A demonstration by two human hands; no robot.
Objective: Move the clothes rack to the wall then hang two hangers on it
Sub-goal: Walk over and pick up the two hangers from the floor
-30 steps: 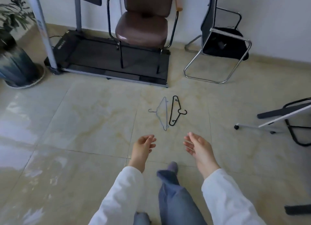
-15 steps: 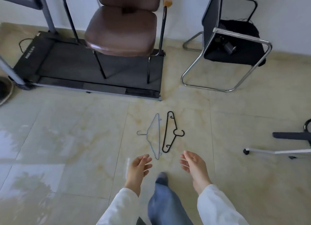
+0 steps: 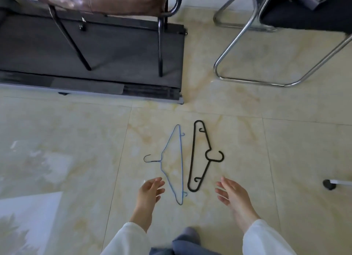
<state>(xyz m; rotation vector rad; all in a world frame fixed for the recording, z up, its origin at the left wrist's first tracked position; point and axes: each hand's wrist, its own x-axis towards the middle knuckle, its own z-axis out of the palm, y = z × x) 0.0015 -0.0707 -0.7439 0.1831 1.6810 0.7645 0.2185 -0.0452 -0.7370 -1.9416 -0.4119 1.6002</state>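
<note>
- My 2 hands hover low over the tiled floor [image 3: 285, 146], left hand [image 3: 150, 192] and right hand [image 3: 231, 194] both spread and empty, each grip holding nothing.
- The 2 hangers lie flat at the centre of the frame, side by side and just apart: the blue wire hanger [image 3: 177, 165] nearer my left hand, hook pointing left; the black plastic hanger [image 3: 198, 155] nearer my right, hook pointing right.
- I judge both to be light. The wire one looks thin and springy and lies tight to the tile, so it is likely awkward to pinch; its hook or neck seems the best place to take it.
- The black one looks stiffer and thicker; its neck by the hook, or the lower bar, should give a firm hold.
- The glossy tile may let either one slide when nudged.
- A black treadmill deck [image 3: 114, 51] fills the upper left, with a brown chair [image 3: 106, 1] standing on it; a chrome-framed chair [image 3: 247, 26] sits upper right.
- A castor [image 3: 329, 184] on a pale bar shows at the right edge; I cannot tell whether it belongs to the clothes rack.
- Nothing lies between my hands and the hangers.
</note>
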